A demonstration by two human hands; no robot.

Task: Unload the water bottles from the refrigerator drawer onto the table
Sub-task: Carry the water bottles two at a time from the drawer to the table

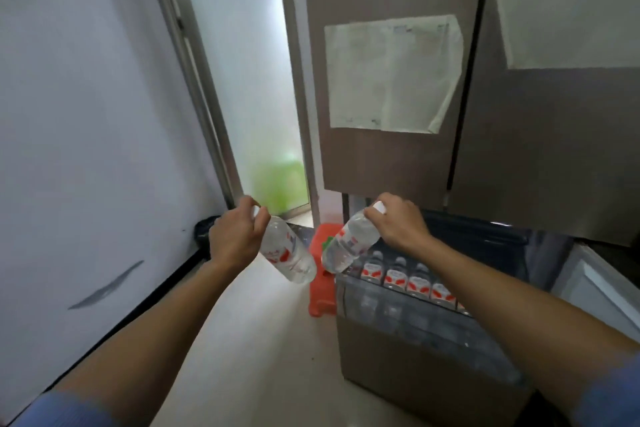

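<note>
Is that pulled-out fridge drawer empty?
No, a row of red-labelled water bottles stands in the open drawer.

The water bottles (pixel 287 256) are clear with white caps and red-and-white labels. The stool (pixel 320 302) is orange-red, the refrigerator doors (pixel 381 166) taupe brown, the paper (pixel 391 73) off-white, the floor (pixel 249 340) cream, the sleeves (pixel 62 409) blue.

left sleeve (pixel 62 409): blue, cuff at frame edge | right sleeve (pixel 609 399): blue | forearms (pixel 156 315): uncovered | hands (pixel 235 236): ungloved
</note>
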